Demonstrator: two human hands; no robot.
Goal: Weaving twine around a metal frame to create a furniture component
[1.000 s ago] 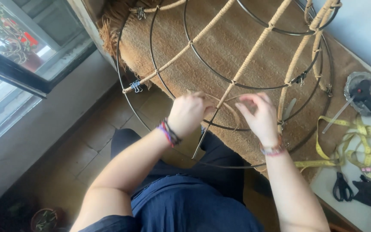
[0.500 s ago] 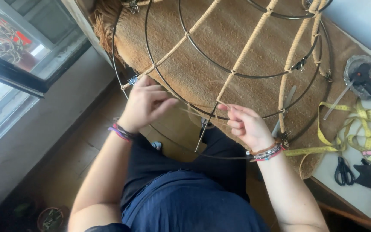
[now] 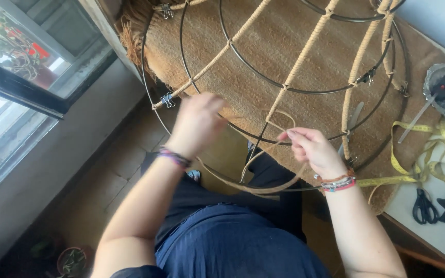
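Both hands have drifted apart: left hand [image 3: 198, 121], blurred, hovers by the wire frame [image 3: 284, 87], its grip unclear; right hand [image 3: 310, 149] pinches the tan cord [image 3: 256, 186] looping below the frame, yellow tape measure [image 3: 428, 154] beside.

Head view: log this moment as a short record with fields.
Setting: person seated at a white table beside a window
Workpiece: domed dark wire frame with ribs wrapped in tan cord, lying on a brown woven mat
Left hand: blurred, at the frame's lower rim; grip cannot be told
Right hand: pinching a flat tan cane strand that loops below the frame
Clips: small metal binder clip on a rib end
Table items: yellow tape measure, black scissors
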